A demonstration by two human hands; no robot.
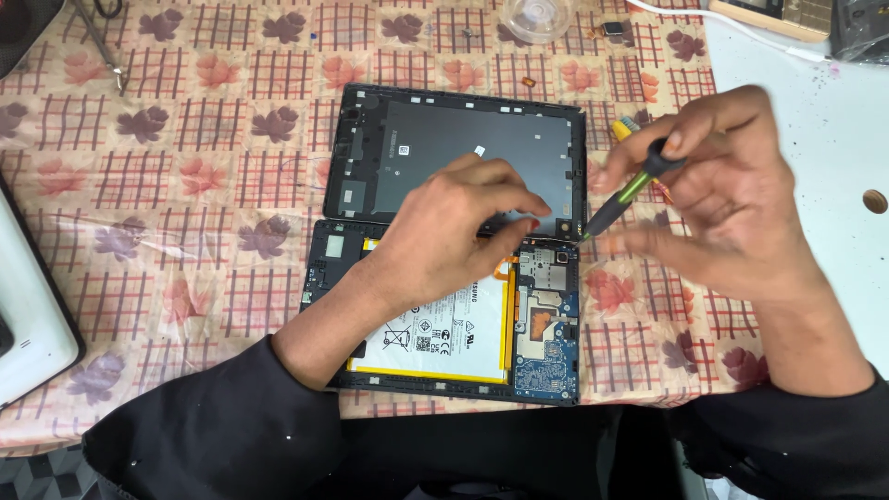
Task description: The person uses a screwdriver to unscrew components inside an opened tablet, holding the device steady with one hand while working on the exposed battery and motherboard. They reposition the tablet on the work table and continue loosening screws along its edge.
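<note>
White rectangular label point(435, 329) with small black symbols on the yellow-edged battery, low in the opened tablet point(444, 315) at table centre. Dark back cover point(463, 148) laid just above, 1 small white sticker on it. Left hand point(444, 236) curled, fingertips pressing the tablet's top edge. Right hand point(732, 204) gripping a green-and-black screwdriver point(630, 190), tip at the tablet's corner. Clear round dish point(537, 17) at the top, contents unclear.

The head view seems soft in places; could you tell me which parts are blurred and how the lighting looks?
In the head view the right hand and its screwdriver are smeared by motion blur; the left hand is slightly soft, while the opened tablet and back cover stay sharp. Lighting is even and diffuse, with faint glare on the plastic-covered tablecloth and only soft shadows.
</note>
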